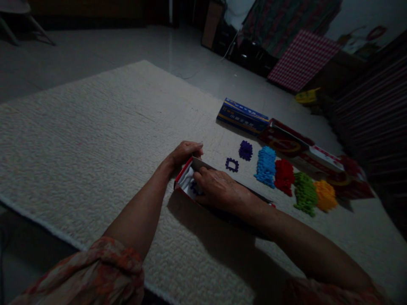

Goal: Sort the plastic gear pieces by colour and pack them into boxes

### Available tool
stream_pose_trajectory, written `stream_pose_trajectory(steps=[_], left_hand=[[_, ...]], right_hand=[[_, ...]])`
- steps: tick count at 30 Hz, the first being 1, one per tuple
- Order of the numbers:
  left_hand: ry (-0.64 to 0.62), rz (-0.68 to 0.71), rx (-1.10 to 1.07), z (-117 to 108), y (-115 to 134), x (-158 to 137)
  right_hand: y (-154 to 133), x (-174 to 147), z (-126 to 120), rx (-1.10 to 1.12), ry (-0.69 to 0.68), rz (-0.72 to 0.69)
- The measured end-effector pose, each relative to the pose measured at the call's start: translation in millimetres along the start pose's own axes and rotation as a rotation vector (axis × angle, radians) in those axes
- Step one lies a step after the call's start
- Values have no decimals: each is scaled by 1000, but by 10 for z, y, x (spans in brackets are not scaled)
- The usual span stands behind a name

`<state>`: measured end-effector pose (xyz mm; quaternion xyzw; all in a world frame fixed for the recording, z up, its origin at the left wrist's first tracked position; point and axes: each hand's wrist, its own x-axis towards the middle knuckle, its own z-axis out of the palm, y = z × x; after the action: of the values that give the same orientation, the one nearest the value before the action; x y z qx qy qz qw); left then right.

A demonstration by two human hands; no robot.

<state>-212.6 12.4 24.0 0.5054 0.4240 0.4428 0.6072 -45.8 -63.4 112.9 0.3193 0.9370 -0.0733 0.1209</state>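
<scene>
An open narrow box (pixel 178 179) with a red edge and a white lining lies on the rug in front of me. My left hand (pixel 186 151) is curled around its far left corner. Down inside the box, my right hand (pixel 218 186) has its fingers bent around a dark purple interlocking square piece (pixel 195 189); the fingertips are partly hidden. Beyond the box, a single purple square frame piece (pixel 232 164) lies flat. Just past it sits a small pile of purple pieces (pixel 246 150).
Piles of blue (pixel 266 166), red (pixel 284 176), green (pixel 305 192) and orange pieces (pixel 325 195) line up to the right on the cream rug (pixel 104 123). Behind them stand a blue box (pixel 242 117) and dark red boxes (pixel 286 142). A chair (pixel 27 19) is at the far left.
</scene>
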Motion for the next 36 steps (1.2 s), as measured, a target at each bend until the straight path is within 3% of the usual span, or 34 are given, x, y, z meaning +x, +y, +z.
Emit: stream_pose_trajectory(steps=[4,8,11,13,15,18,20,25,33,36], left_hand=[[-1,4,-38,7,8,-6],[-15,-13,-64,3,0,-1],[-17,-33,-56,2,4,-5],[-11,-44,-51,3,9,-10],[-2,-44,-50,4,12,-11],[0,-43,-48,5,10,-8],[0,-48,-53,7,10,-8],[13,-40,-44,12,22,-23],[0,-65,-80,2,2,-5],[-10,-90,-105,-4,-14,9]], right_hand=[[18,2,-2,43,13,-25],[42,-85,-202,114,3,-27],[253,-163,-402,157,40,-5],[532,-184,-452,152,128,91],[866,-177,-386,103,147,240],[1284,-150,-124,37,-40,350],[1427,-140,65,26,-93,349],[1457,-132,271,75,-74,349],[1413,-94,216,74,-109,401],[1371,-153,104,72,-39,423]])
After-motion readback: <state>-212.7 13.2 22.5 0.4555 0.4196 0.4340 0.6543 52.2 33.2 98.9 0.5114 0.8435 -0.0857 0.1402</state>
